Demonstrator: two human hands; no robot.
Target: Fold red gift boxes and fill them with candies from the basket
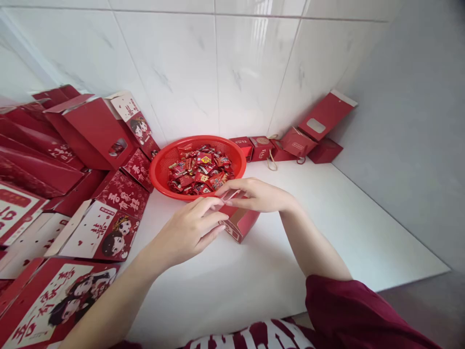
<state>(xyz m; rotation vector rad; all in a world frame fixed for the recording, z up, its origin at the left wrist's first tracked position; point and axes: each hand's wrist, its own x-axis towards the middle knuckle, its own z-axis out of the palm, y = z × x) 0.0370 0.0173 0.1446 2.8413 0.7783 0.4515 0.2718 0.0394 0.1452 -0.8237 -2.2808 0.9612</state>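
A small red candy box (249, 223) with a pale printed panel low on its near side stands on the white counter. Its upper end, with a pale-edged flap, is between my two hands. My left hand (192, 228) reaches in from the left, its thumb and forefinger closed at the flap and its other fingers against the box. From the right, my right hand (263, 195) bends over the top, fingertips pinching the same edge. Just behind them a red plastic basket (156, 177) holds many wrapped candies (201, 177).
Red and white printed gift boxes (118, 194) crowd the counter's left side, some stacked or leaning. Along the tiled wall (250, 72) sit smaller red boxes (260, 148) with cord loops. A larger red box (327, 116) leans near the grey wall (407, 145) at right.
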